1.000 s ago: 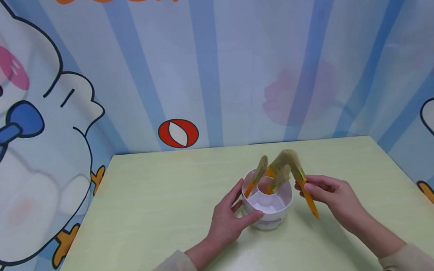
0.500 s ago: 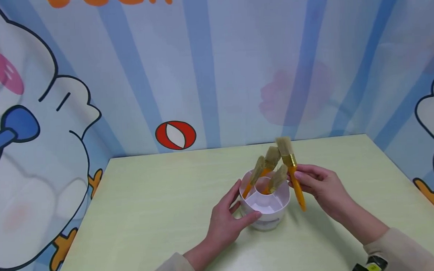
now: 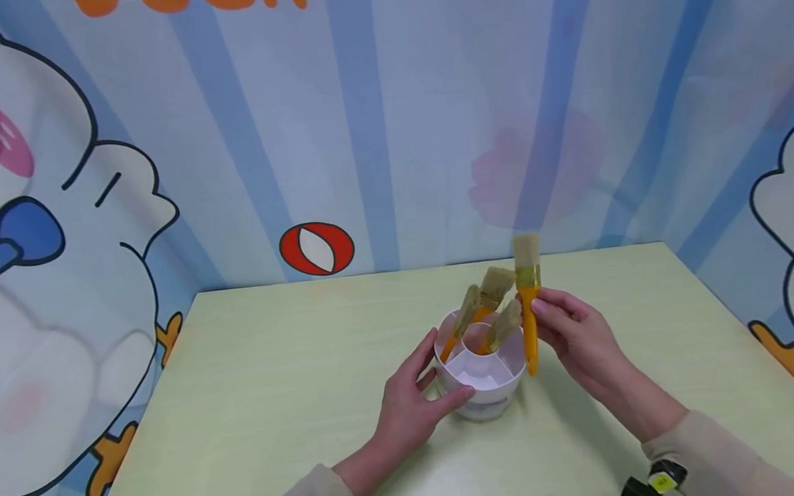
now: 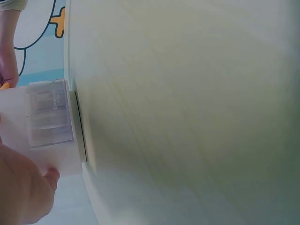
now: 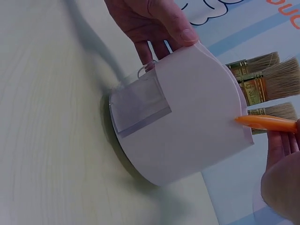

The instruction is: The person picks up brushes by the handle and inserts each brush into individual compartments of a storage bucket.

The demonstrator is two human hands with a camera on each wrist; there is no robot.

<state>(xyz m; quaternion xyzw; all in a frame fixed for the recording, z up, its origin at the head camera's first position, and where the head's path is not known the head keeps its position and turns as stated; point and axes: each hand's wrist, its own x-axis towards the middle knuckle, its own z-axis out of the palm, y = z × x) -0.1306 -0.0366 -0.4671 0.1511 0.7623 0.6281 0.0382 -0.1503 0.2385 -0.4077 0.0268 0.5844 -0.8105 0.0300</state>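
A pale pinkish-white divided holder (image 3: 484,402) stands on the table. My left hand (image 3: 409,408) grips its left side, thumb over the near rim. Three brushes stand in it, bristles up: one at the left (image 3: 468,307), one at the back (image 3: 495,285) and one in the round middle compartment (image 3: 505,323). At the holder's right side my right hand (image 3: 580,336) pinches a paintbrush (image 3: 528,272) by its orange handle, bristles up and nearly upright. In the right wrist view the tip of its handle (image 5: 267,123) lies close to the rim; whether it touches I cannot tell.
The pale table (image 3: 297,383) ends at a blue striped backdrop (image 3: 426,130) with cartoon figures. A clear plastic box (image 5: 140,103) is fixed low on the holder's outer wall. A black device (image 3: 661,479) sits at the right sleeve.
My right hand has moved left toward the holder, turning the brush from tilted and overlapping the others to nearly upright. My left hand keeps its grip on the holder.
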